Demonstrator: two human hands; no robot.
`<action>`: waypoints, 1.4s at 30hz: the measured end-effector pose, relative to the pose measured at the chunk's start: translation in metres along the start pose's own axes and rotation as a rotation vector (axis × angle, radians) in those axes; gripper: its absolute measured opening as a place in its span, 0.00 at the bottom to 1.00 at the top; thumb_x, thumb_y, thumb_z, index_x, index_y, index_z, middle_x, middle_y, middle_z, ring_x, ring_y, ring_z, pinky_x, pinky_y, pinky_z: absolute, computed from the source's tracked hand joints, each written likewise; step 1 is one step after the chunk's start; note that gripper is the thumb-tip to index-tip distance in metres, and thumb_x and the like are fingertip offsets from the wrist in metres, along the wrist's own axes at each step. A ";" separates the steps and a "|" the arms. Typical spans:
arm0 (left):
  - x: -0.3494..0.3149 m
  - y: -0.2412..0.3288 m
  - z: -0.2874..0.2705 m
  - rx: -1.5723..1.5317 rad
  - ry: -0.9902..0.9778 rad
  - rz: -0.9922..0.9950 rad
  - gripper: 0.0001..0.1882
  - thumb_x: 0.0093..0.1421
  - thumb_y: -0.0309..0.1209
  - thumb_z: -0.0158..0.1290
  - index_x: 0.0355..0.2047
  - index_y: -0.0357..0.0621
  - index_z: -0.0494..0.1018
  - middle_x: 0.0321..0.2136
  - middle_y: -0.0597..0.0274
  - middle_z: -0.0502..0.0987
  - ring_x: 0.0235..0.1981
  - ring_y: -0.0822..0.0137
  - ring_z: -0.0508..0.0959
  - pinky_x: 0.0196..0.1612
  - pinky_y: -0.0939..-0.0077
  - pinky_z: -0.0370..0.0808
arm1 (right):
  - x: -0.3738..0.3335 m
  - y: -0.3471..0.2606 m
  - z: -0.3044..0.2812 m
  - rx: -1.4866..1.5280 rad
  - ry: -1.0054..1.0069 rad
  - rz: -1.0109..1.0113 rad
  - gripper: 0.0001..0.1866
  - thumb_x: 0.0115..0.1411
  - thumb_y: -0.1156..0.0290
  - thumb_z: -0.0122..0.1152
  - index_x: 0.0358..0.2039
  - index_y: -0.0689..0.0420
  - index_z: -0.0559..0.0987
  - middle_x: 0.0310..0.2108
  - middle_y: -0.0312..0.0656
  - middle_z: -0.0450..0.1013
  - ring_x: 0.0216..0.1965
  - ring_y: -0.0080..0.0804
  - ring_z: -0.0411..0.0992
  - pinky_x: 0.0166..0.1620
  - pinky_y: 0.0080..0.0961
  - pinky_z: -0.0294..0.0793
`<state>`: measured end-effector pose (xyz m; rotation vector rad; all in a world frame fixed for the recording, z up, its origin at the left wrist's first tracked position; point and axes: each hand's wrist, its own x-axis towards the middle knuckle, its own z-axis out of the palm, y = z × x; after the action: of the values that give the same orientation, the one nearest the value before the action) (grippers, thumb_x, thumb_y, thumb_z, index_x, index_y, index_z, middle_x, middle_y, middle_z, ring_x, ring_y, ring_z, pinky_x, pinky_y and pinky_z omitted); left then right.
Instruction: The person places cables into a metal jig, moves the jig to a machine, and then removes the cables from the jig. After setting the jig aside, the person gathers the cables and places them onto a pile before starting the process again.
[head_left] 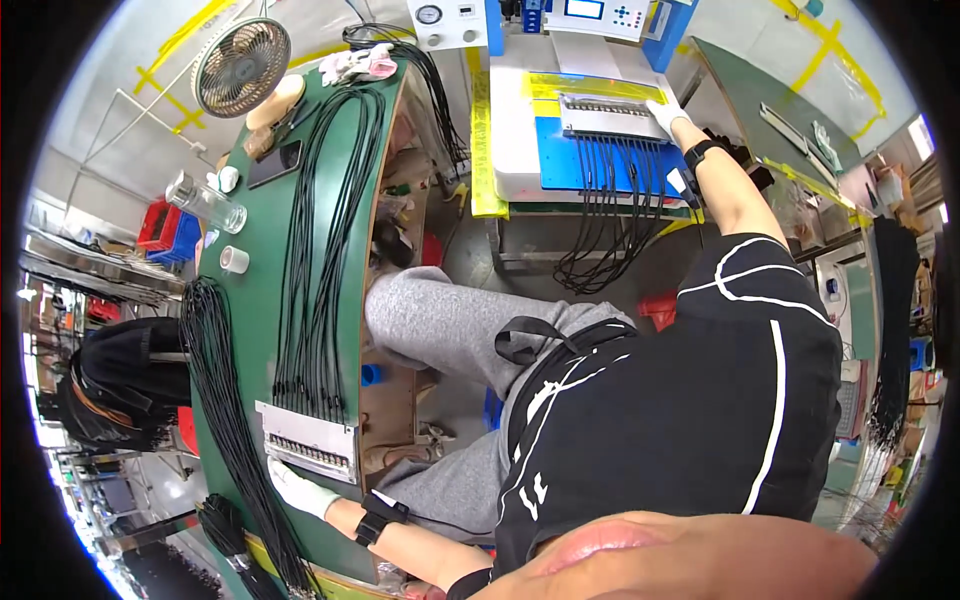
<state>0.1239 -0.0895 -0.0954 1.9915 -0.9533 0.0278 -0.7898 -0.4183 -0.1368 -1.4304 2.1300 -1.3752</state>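
Left hand (298,490), white-gloved, lies flat with fingers spread on the near edge of a metal cable fixture (310,442) on the green workbench (255,300). It presses rather than grips; nothing is enclosed in it. A black wrist strap (378,516) sits just behind the glove.

Right hand (667,113), also white-gloved, is stretched far out to a second metal cable fixture (610,112) resting on the blue plate (565,160) of the press machine (560,110). Fingers rest on the fixture's right end; whether they curl round it cannot be told at this size.

Edges and room: the first fixture sits at the bench's near end, close to its curved right edge. A row of black cables (325,250) runs from it along the bench. A separate bundle of black cables (225,400) lies near the bench's left edge, leaving a bare green strip between. The second fixture lies toward the back of the blue plate; its black cable ends (605,220) hang over the machine's front edge into the open gap above the floor.

Farther along the bench: a desk fan (240,68), a clear bottle (205,202), a dark phone (275,163), a small white cup (234,260). The person's grey-trousered knee (430,320) fills the space between bench and machine
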 end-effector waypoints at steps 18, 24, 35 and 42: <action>-0.107 0.197 0.055 -0.461 -0.570 0.180 0.34 0.57 0.44 0.60 0.58 0.36 0.67 0.57 0.45 0.69 0.59 0.53 0.69 0.62 0.65 0.65 | -0.092 -0.305 0.158 0.674 -1.080 -0.201 0.24 0.69 0.59 0.53 0.54 0.67 0.73 0.48 0.38 0.73 0.47 0.24 0.69 0.52 0.22 0.68; -0.141 0.197 0.101 -1.226 -0.361 -0.253 0.25 0.57 0.33 0.62 0.53 0.36 0.73 0.48 0.49 0.77 0.51 0.61 0.76 0.55 0.68 0.72 | -0.209 -0.453 0.282 0.569 -1.516 -0.469 0.20 0.69 0.60 0.52 0.49 0.66 0.74 0.46 0.36 0.73 0.45 0.22 0.69 0.50 0.20 0.68; -0.127 0.128 0.042 -1.445 -0.056 -0.742 0.19 0.49 0.18 0.64 0.43 0.36 0.79 0.36 0.54 0.82 0.36 0.64 0.82 0.44 0.70 0.79 | -0.436 -0.563 0.507 0.372 -1.741 -1.534 0.19 0.62 0.59 0.60 0.45 0.61 0.75 0.39 0.48 0.77 0.41 0.38 0.75 0.44 0.32 0.73; -0.139 0.102 0.051 -1.181 -0.064 -0.602 0.14 0.49 0.23 0.66 0.39 0.36 0.81 0.32 0.57 0.83 0.32 0.67 0.82 0.38 0.73 0.80 | -0.496 -0.603 0.481 -0.217 -1.467 -1.840 0.19 0.61 0.54 0.58 0.42 0.57 0.76 0.34 0.53 0.76 0.41 0.48 0.74 0.44 0.41 0.73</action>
<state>-0.0553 -0.0723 -0.1039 1.0683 -0.2114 -0.7590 0.1201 -0.3373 -0.0582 -2.9525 -0.3048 0.2420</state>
